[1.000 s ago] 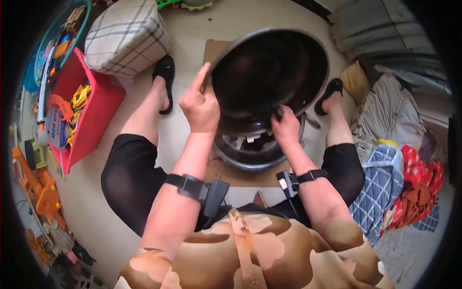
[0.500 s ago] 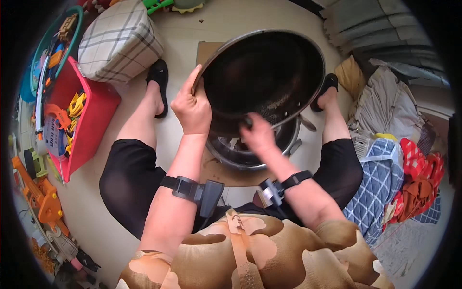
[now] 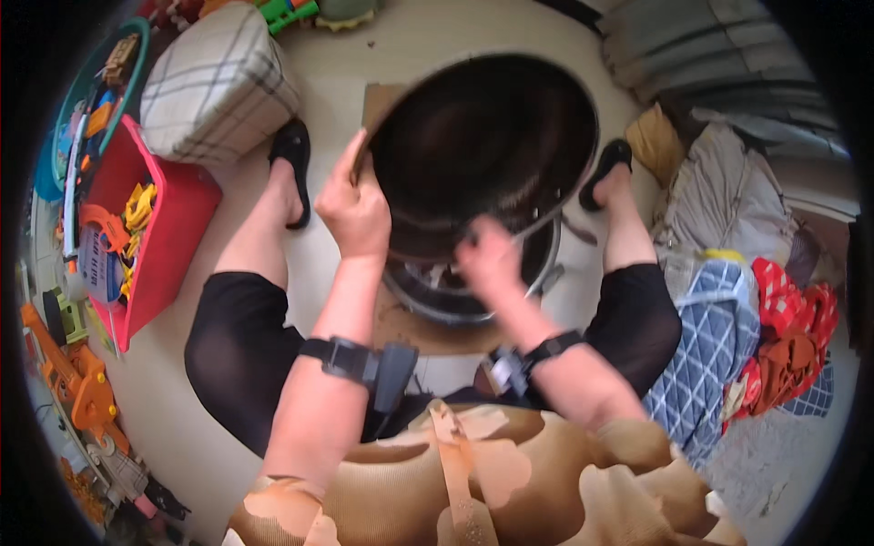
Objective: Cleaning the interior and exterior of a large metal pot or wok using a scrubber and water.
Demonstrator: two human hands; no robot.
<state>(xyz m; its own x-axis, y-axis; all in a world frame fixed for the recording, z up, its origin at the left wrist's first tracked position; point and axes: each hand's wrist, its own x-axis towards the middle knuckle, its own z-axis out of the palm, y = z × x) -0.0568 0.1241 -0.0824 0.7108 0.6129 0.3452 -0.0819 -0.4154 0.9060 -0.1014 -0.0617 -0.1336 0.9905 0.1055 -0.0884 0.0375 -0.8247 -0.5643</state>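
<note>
One view, head camera.

Item: one wide dark pan [image 3: 482, 136], raised and tilted between the person's knees, its inside facing the wearer, above a metal basin [image 3: 446, 318] that sits on brown cardboard [image 3: 428, 340]. Handling, by judgement: stiff metal, fairly heavy for its breadth, unlikely to break; the glossy inner surface may be slick. Best hold: the rim, taken firmly at one side, with some support opposite, since the far side would tend to swing down.

Left hand [image 3: 360, 214]: closed on the pan's left rim, index finger extended up along the edge; it appears to bear most of the weight.

Right hand [image 3: 492, 257]: blurred, fingers curled around a small dark piece [image 3: 470, 238] at the pan's lower inner side; whether it presses on the surface cannot be told.

Surroundings: one red bin [image 3: 177, 259] of toys, left; one checked cushioned seat [image 3: 218, 86], upper left; one blue quilted cloth [image 3: 706, 318], right, beside a red patterned cloth [image 3: 783, 305].
</note>
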